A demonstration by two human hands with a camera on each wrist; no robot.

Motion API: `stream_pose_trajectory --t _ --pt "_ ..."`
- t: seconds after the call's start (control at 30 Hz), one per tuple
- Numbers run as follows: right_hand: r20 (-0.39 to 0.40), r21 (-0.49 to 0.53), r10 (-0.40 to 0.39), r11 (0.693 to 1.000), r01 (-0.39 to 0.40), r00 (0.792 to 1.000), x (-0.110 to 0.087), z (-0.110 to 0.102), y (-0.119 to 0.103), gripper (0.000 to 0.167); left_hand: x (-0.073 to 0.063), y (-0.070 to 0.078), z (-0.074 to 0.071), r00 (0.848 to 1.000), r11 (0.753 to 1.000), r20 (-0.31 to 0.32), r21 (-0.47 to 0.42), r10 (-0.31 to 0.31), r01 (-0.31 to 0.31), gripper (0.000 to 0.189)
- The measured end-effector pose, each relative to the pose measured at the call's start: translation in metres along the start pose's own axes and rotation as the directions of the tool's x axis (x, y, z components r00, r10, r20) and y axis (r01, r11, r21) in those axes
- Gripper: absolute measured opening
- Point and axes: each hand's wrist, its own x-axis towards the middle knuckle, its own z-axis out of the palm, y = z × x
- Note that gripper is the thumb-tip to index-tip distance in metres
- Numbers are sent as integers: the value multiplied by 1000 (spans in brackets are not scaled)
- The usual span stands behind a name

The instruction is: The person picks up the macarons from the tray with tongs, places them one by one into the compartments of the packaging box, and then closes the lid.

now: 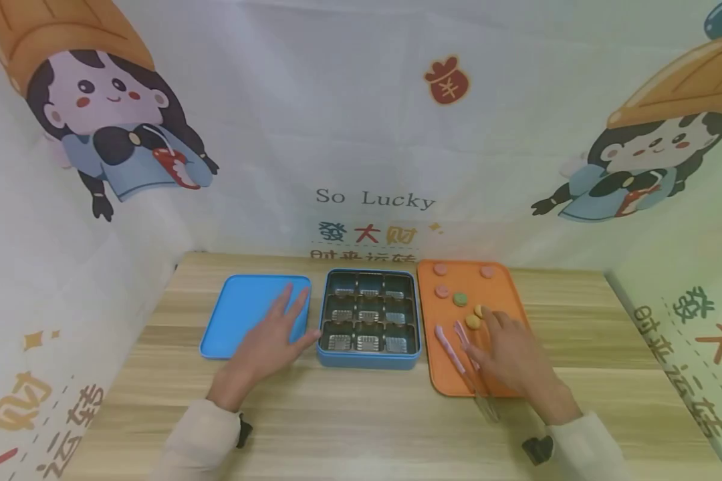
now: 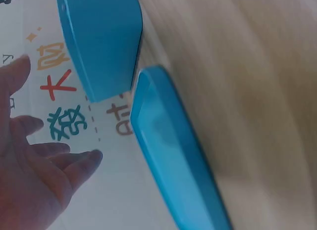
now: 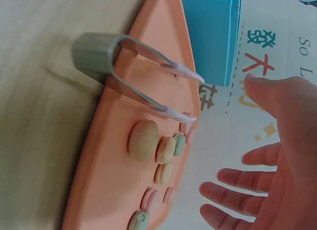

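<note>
Left hand (image 1: 271,337) was empty, fingers loose, by one lid (image 1: 241,314) left of the nine-slot blue box (image 1: 367,361), and right hand (image 1: 511,354) same deal over one orange tray (image 1: 445,381) right of it (one pair of tongs (image 1: 451,349), nine macarons (image 3: 143,140) I could count), on a wood-look table (image 1: 361,427) with cartoon-print walls (image 1: 361,100).

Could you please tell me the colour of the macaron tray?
The tray is orange; the head view shows it best.

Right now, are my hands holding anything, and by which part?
Nothing: your left hand is open near the blue lid, your right hand open near the tongs.
</note>
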Motion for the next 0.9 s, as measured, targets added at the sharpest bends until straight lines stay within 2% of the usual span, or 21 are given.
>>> stream_pose_trajectory --t 0.17,0.37,0.47,0.7,0.9 --pt "53 24 9 1000 -10 999 -11 2 -1 69 2 0 11 1000 994 14 -109 -24 26 81" --pt "109 -2 20 1000 -20 994 -23 8 -5 48 5 0 22 999 972 -51 -233 -14 2 73" --pt "133 20 33 999 -36 991 -28 12 -8 37 6 1 25 997 958 -69 -287 -37 16 69" --pt "204 61 117 989 -132 972 -35 18 -17 35 9 5 33 994 943 -56 -327 -92 69 64" --pt "184 56 122 989 -134 975 -38 24 -19 37 10 9 39 993 932 -36 -351 -109 89 61"
